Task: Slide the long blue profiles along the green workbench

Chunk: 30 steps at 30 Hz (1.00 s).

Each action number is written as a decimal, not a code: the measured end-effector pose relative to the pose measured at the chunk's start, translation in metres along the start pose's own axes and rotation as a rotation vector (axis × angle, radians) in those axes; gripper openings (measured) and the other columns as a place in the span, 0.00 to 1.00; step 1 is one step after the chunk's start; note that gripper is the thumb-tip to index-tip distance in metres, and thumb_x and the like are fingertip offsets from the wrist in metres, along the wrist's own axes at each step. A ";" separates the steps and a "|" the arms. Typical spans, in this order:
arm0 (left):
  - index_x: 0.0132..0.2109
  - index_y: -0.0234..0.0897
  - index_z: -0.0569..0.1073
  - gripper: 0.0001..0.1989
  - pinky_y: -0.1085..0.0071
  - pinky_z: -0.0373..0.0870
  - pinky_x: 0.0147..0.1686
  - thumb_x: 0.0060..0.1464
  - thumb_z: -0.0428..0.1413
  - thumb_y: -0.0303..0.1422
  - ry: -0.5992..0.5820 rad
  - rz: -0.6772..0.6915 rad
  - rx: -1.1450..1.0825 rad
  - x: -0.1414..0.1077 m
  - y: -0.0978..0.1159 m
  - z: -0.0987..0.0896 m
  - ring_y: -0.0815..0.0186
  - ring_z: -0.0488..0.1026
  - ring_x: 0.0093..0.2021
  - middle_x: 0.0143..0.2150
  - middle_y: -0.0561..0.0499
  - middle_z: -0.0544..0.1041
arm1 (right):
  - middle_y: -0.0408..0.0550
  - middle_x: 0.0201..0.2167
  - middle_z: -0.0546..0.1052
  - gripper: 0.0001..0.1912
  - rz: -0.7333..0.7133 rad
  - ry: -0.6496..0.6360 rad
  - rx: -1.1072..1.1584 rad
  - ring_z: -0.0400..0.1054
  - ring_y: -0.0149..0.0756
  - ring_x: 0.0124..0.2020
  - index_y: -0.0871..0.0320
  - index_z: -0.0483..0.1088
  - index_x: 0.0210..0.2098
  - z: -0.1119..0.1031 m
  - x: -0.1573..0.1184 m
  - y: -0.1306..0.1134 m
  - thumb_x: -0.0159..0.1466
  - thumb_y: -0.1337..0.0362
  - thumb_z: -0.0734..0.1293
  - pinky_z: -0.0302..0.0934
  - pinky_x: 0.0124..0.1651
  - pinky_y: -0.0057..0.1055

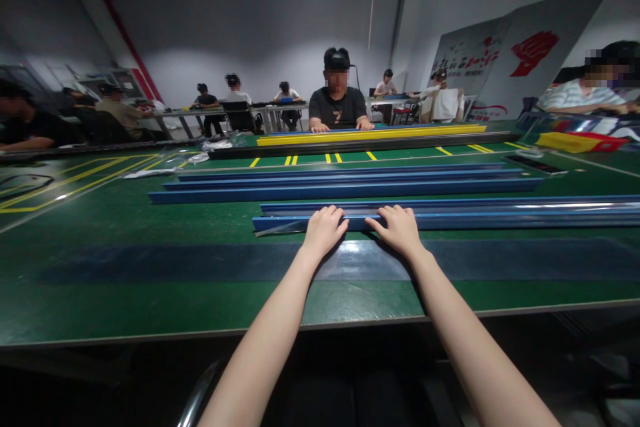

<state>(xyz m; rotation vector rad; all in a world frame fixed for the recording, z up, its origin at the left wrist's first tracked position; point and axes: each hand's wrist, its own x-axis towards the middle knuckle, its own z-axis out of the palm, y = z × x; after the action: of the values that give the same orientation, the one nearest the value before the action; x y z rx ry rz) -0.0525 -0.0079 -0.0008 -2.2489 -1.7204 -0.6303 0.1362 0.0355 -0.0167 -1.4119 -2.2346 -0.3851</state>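
In the head view, the left hand (325, 230) and the right hand (399, 228) are both grasping the nearest blue channel strip (450, 220), fingers curling over its near wall, thumbs pointing toward each other. It is lying lengthwise on the green counter (200, 310). A translucent plastic sheet (345, 261) is lying nearer the person; other blue channel strips (345, 191) are resting beyond. A co-worker (337, 107) is facing across.

Left fingers (326, 211), right fingers (395, 211) on blue channel (475, 221) — translucent strip (200, 261) nearer
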 end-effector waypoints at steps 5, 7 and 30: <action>0.40 0.37 0.70 0.09 0.70 0.63 0.41 0.58 0.47 0.35 0.002 -0.004 0.004 0.000 0.000 0.000 0.64 0.69 0.42 0.40 0.50 0.73 | 0.47 0.32 0.75 0.22 0.002 -0.013 0.004 0.61 0.37 0.36 0.58 0.69 0.30 -0.001 0.000 0.000 0.62 0.47 0.55 0.42 0.38 0.33; 0.40 0.37 0.70 0.09 0.70 0.63 0.40 0.58 0.47 0.35 0.002 -0.006 0.008 0.000 0.000 0.000 0.64 0.69 0.42 0.40 0.50 0.73 | 0.47 0.33 0.75 0.22 0.001 -0.015 0.006 0.61 0.37 0.36 0.58 0.69 0.30 -0.002 0.000 0.000 0.62 0.47 0.55 0.42 0.38 0.33; 0.39 0.38 0.70 0.09 0.71 0.63 0.40 0.58 0.47 0.35 0.007 -0.012 -0.008 0.001 0.000 0.000 0.64 0.69 0.42 0.40 0.50 0.73 | 0.49 0.33 0.75 0.23 -0.008 -0.023 0.006 0.61 0.38 0.37 0.57 0.69 0.31 -0.001 0.000 0.000 0.62 0.47 0.54 0.41 0.37 0.33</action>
<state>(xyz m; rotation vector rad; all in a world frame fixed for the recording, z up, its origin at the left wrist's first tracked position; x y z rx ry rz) -0.0524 -0.0075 -0.0004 -2.2410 -1.7328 -0.6483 0.1366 0.0353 -0.0152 -1.4113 -2.2581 -0.3661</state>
